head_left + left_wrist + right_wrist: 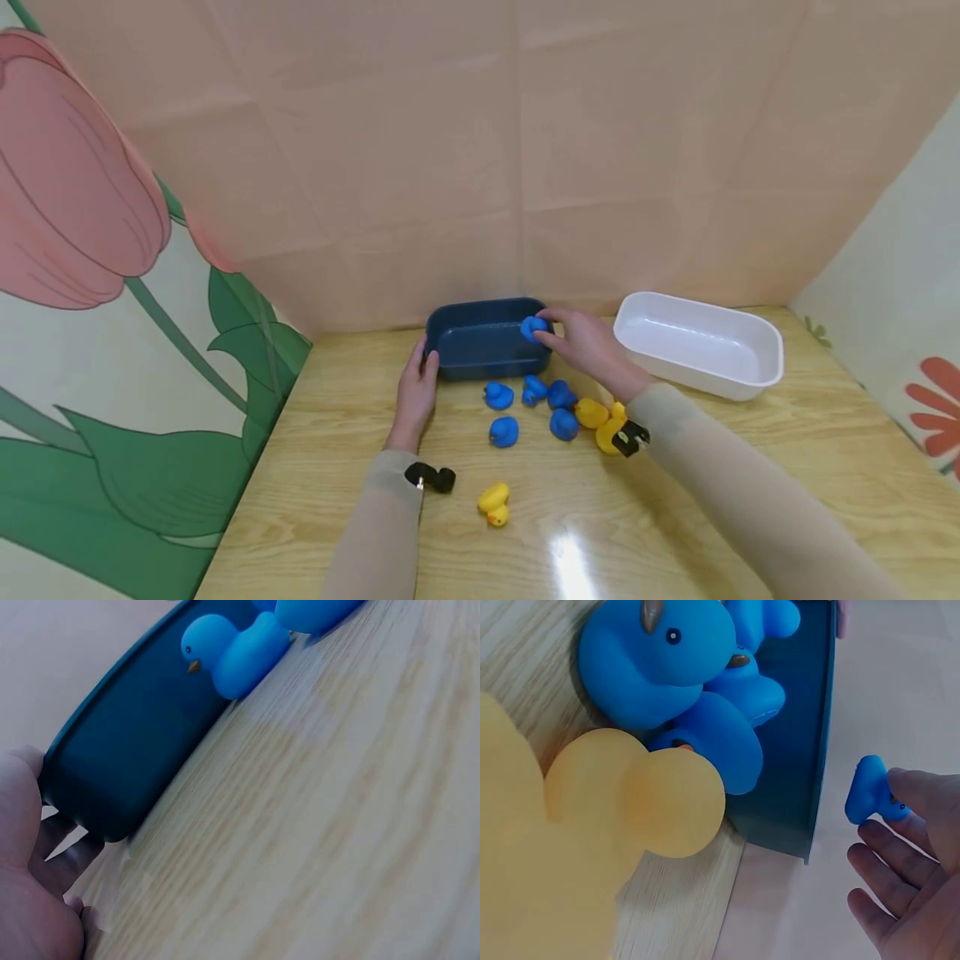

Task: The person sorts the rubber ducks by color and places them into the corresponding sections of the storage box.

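My right hand (pixel 588 343) pinches a blue rubber duck (pixel 533 327) between thumb and fingers, over the right end of a dark blue tray (pixel 491 368). In the right wrist view this duck (pixel 870 791) shows above the tray's rim. The left hand (pixel 415 396) holds the tray's left end, thumb at the front corner and fingers along the side. Several more blue ducks (pixel 503 432) sit on the table just in front of the tray. Yellow ducks (pixel 592 413) cluster right of them, partly hidden by the right wrist.
A white tray (pixel 701 337) stands at the back right. One yellow duck (pixel 493 503) lies tipped over nearer the front of the wooden table (pixel 300 500). Behind the trays hangs a pinkish cloth (pixel 450 167), and a flower-patterned panel (pixel 150 433) borders the left side.
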A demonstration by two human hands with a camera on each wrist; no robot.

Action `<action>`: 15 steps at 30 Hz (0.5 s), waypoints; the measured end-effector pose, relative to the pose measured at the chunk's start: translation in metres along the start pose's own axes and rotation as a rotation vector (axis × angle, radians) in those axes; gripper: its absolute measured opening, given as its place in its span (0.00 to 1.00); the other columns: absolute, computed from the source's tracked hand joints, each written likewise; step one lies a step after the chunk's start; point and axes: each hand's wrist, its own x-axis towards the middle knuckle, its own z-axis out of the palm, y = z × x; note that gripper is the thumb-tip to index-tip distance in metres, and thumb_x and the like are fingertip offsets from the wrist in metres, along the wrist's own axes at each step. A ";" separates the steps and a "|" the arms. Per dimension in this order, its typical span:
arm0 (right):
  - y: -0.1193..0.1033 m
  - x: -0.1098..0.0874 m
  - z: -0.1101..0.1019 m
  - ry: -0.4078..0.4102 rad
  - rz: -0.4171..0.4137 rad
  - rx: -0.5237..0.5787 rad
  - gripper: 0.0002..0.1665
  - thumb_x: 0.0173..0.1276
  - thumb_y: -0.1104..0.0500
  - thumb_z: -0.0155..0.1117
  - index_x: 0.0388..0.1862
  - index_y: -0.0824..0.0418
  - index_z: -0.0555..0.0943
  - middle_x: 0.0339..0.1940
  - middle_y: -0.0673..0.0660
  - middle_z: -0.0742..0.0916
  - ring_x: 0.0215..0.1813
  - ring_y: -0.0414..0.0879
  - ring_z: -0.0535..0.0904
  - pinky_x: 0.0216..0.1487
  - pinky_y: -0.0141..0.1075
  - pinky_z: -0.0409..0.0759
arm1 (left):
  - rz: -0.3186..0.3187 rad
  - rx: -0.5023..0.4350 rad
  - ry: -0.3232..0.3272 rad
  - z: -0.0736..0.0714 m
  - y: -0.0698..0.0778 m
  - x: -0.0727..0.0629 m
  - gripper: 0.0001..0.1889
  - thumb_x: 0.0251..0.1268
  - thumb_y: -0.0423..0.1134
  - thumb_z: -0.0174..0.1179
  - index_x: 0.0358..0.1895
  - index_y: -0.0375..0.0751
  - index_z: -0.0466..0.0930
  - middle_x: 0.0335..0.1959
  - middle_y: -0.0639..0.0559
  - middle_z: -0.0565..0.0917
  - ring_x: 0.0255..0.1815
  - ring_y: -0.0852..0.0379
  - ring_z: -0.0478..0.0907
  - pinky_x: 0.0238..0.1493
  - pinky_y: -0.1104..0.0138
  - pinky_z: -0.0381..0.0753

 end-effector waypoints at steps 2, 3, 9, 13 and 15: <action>0.000 0.001 0.001 -0.004 0.006 -0.009 0.30 0.83 0.44 0.70 0.75 0.59 0.83 0.72 0.63 0.86 0.71 0.64 0.81 0.70 0.61 0.81 | -0.003 0.003 0.002 0.001 -0.001 0.000 0.32 0.94 0.53 0.49 0.91 0.53 0.58 0.89 0.48 0.62 0.88 0.44 0.59 0.85 0.47 0.61; 0.000 0.002 0.002 -0.003 0.006 -0.020 0.31 0.83 0.44 0.70 0.76 0.59 0.82 0.73 0.63 0.85 0.72 0.64 0.81 0.69 0.62 0.81 | -0.006 0.006 0.002 0.001 -0.002 -0.001 0.32 0.94 0.54 0.49 0.91 0.54 0.58 0.89 0.49 0.61 0.88 0.45 0.58 0.85 0.48 0.61; 0.002 0.001 0.004 -0.004 0.009 -0.036 0.37 0.83 0.41 0.68 0.81 0.60 0.78 0.76 0.63 0.83 0.74 0.64 0.80 0.69 0.62 0.80 | 0.002 0.010 0.002 0.002 -0.001 0.000 0.32 0.93 0.56 0.47 0.91 0.58 0.57 0.89 0.50 0.61 0.88 0.45 0.58 0.86 0.49 0.60; 0.005 -0.002 0.004 0.010 0.001 0.005 0.38 0.83 0.42 0.70 0.80 0.61 0.78 0.76 0.64 0.83 0.75 0.64 0.79 0.74 0.62 0.76 | 0.012 0.018 0.008 0.002 -0.001 0.002 0.32 0.94 0.55 0.48 0.91 0.55 0.58 0.89 0.49 0.62 0.88 0.45 0.58 0.86 0.49 0.60; 0.007 -0.005 0.004 0.026 -0.006 0.012 0.37 0.82 0.42 0.71 0.79 0.62 0.78 0.74 0.64 0.84 0.73 0.65 0.80 0.73 0.62 0.78 | 0.016 0.012 0.010 0.001 -0.001 0.002 0.31 0.94 0.53 0.48 0.91 0.54 0.58 0.89 0.49 0.62 0.88 0.46 0.59 0.86 0.49 0.60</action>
